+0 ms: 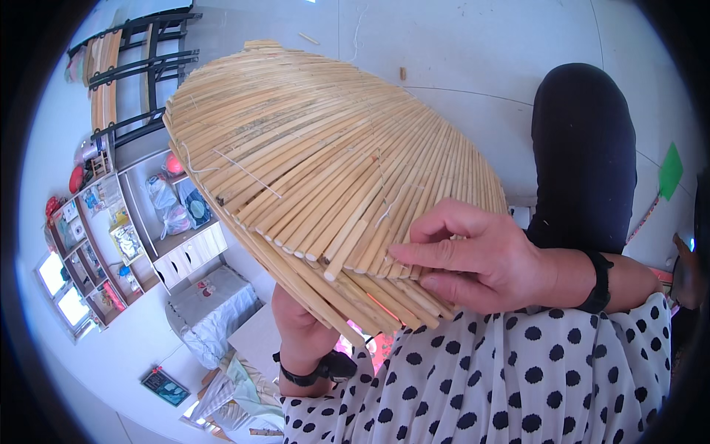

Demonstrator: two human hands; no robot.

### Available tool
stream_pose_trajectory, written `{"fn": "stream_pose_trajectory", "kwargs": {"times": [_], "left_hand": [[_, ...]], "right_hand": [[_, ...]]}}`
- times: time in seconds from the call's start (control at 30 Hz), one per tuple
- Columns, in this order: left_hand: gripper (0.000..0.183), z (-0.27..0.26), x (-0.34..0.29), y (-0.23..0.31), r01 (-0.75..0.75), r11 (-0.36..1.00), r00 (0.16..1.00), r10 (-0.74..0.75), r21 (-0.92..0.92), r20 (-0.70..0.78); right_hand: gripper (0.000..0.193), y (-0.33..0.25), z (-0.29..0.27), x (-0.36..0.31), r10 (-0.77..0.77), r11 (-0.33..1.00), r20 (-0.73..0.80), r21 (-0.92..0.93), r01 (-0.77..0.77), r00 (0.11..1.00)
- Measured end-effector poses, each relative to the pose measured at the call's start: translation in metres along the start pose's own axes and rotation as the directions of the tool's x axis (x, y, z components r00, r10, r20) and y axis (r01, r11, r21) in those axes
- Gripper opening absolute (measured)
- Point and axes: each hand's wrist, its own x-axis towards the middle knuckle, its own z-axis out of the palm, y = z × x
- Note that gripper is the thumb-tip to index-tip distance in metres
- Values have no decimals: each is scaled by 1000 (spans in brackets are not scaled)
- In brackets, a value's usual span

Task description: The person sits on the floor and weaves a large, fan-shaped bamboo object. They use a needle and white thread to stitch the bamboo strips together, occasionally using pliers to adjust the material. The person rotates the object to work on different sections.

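Note:
A large folded mat of straw-coloured reed stalks (318,140), tied with thin white thread, fans out in front of me. Its cut ends point toward my lap, in an upper and a lower layer. My left hand (297,322) grips the mat's lower layer from beneath, and the fingers are mostly hidden behind the stalks. On the near right edge, my right hand (473,259) rests over the stalk ends, thumb and forefinger pinched close together. What lies between those fingertips is too small to make out. A loose white thread (386,213) curls across the stalks just beyond them.
Past the mat is a pale tiled floor (473,44) with small stalk scraps. My dark-trousered knee (584,148) rises at the right, and a green tag (670,172) is beyond it. Shelves of bags and goods (174,229) and a cloth-covered box (211,311) stand at the left.

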Motion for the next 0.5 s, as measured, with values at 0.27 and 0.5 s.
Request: {"fn": "stream_pose_trajectory", "kwargs": {"times": [0.27, 0.5], "left_hand": [[28, 1, -4, 0, 85, 994, 996, -87, -72, -21], [34, 6, -8, -1, 144, 983, 985, -153, -118, -76]], "right_hand": [[41, 1, -3, -3, 91, 995, 6, 40, -91, 996], [36, 5, -5, -2, 37, 998, 17, 49, -38, 999]]}}
